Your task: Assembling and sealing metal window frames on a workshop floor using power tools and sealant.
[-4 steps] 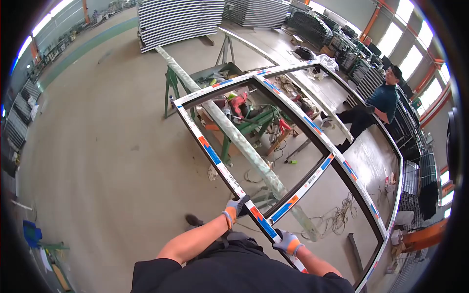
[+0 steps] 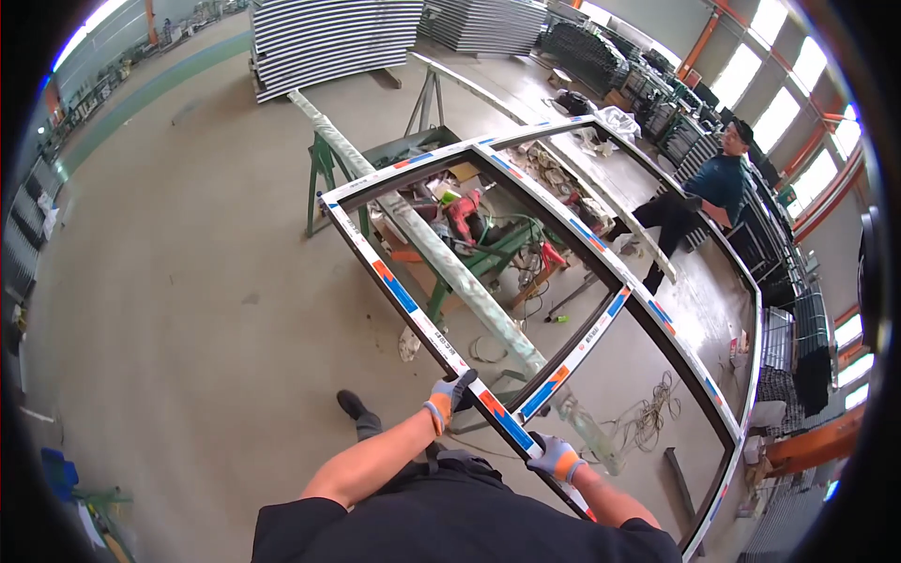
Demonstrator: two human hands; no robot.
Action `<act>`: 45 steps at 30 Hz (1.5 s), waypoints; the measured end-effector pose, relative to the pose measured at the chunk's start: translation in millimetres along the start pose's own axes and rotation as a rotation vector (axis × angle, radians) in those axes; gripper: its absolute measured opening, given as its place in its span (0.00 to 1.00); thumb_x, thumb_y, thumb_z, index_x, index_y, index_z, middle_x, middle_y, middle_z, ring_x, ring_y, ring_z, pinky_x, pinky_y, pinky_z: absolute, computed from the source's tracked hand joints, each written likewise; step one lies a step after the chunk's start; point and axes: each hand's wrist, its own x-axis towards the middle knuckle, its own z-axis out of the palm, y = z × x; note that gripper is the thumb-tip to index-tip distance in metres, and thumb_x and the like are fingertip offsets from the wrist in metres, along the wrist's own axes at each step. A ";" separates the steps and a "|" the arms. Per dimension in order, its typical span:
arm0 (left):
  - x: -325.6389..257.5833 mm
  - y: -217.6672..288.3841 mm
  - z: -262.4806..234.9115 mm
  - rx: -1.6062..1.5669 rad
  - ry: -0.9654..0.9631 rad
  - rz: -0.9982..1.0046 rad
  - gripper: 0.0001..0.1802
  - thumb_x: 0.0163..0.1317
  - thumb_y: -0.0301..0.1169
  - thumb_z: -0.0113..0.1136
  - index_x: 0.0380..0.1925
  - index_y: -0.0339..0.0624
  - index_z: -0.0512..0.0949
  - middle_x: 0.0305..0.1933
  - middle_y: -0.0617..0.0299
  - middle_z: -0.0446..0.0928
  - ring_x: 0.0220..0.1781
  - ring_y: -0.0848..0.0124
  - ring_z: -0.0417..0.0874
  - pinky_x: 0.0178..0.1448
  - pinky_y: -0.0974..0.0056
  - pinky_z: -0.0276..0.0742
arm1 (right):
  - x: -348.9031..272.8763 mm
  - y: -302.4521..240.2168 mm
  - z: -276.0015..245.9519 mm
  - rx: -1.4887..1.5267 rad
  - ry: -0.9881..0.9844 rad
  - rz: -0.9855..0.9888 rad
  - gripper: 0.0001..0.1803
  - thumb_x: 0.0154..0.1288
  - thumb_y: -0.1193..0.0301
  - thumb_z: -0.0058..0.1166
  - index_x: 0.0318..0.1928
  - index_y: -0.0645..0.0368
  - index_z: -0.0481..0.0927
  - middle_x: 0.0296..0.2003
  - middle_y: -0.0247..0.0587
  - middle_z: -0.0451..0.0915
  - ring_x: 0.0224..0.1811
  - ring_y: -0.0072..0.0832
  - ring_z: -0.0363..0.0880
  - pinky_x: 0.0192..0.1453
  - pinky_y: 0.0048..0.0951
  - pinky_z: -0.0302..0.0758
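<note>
A large window frame (image 2: 564, 220), dark inside and covered with white, blue and orange protective film, spreads out before me over trestle supports. Its crossbars split it into several openings. Gloved in grey and orange, my left hand (image 2: 449, 401) is closed round the near rail. Further right along that same rail, my right hand (image 2: 556, 458) grips it near the joint with a short crossbar. On the frame's far right side, a co-worker (image 2: 718, 188) in dark clothes has a hand at the edge. Beneath the frame runs a long support beam (image 2: 441, 258) wrapped in pale film.
Under the frame, a green trestle cart (image 2: 507, 251) carries a red power tool (image 2: 462, 218) and clutter. Coiled cable (image 2: 649, 422) and a dark strip (image 2: 678, 479) lie on the floor at right. Stacked profiles (image 2: 338, 42) stand at the back; racks line the right wall.
My view has shifted slightly, so the frame and background sit a little further left. My left foot has come forward into view. Both hands keep their hold.
</note>
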 end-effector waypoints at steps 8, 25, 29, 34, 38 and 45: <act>58.6 64.6 -67.1 -0.154 0.041 -0.321 0.22 0.52 0.41 0.74 0.36 0.33 0.79 0.27 0.57 0.80 0.21 0.66 0.80 0.23 0.63 0.74 | 62.2 -114.6 -12.5 -0.021 -0.054 0.156 0.21 0.49 0.60 0.59 0.43 0.57 0.78 0.32 0.56 0.82 0.39 0.52 0.82 0.46 0.47 0.76; 334.4 292.5 -268.6 -0.133 -0.069 -0.175 0.30 0.60 0.48 0.65 0.53 0.36 0.74 0.52 0.53 0.79 0.53 0.54 0.81 0.58 0.49 0.80 | 414.3 -280.4 38.5 0.066 -0.016 0.020 0.26 0.50 0.57 0.61 0.44 0.64 0.79 0.39 0.55 0.84 0.45 0.47 0.83 0.49 0.42 0.78; 374.5 330.4 -316.0 -0.007 -0.007 -0.174 0.33 0.62 0.49 0.62 0.57 0.33 0.71 0.57 0.51 0.76 0.56 0.52 0.79 0.61 0.48 0.78 | 470.6 -320.2 63.9 0.111 -0.039 0.043 0.29 0.50 0.55 0.62 0.48 0.62 0.76 0.41 0.54 0.82 0.47 0.47 0.82 0.50 0.43 0.78; 401.4 352.4 -350.4 -0.024 -0.072 -0.214 0.32 0.63 0.47 0.60 0.59 0.35 0.69 0.59 0.52 0.75 0.58 0.52 0.78 0.64 0.47 0.75 | 506.6 -346.7 90.2 0.114 0.008 0.099 0.26 0.48 0.57 0.64 0.44 0.62 0.80 0.37 0.52 0.84 0.44 0.44 0.84 0.49 0.40 0.79; 397.7 358.1 -347.7 0.067 -0.005 -0.212 0.35 0.60 0.47 0.66 0.60 0.38 0.69 0.55 0.53 0.77 0.54 0.55 0.80 0.61 0.50 0.79 | 511.1 -356.2 90.9 0.024 0.019 0.158 0.27 0.51 0.54 0.62 0.46 0.61 0.78 0.41 0.52 0.83 0.47 0.46 0.82 0.50 0.42 0.78; 397.2 352.5 -338.4 0.138 0.110 -0.228 0.34 0.57 0.50 0.69 0.55 0.40 0.72 0.50 0.55 0.80 0.48 0.59 0.83 0.54 0.57 0.83 | 480.2 -380.6 100.2 -0.164 0.280 0.346 0.33 0.49 0.53 0.63 0.52 0.60 0.76 0.49 0.49 0.76 0.55 0.43 0.74 0.59 0.42 0.69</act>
